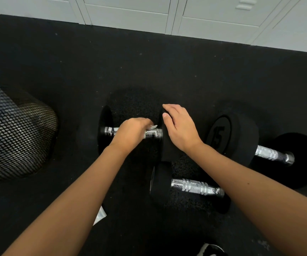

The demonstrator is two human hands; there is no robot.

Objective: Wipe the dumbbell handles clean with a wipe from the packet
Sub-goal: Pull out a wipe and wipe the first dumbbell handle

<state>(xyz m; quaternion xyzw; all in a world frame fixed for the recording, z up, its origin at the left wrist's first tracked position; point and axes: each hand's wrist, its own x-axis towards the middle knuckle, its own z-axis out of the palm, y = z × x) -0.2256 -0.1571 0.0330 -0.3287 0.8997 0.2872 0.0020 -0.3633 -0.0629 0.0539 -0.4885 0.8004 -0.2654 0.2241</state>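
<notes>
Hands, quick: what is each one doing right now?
Left hand: gripping a white wipe around the chrome dumbbell handle.
Right hand: open, resting flat on that dumbbell's black rubber head.

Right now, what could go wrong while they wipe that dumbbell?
The dumbbell has round ends, so it might roll if the right hand resting on its end lets go. The left hand grips the wipe near that end, so knuckles could get pinched. Two other dumbbells lie close by.
</notes>
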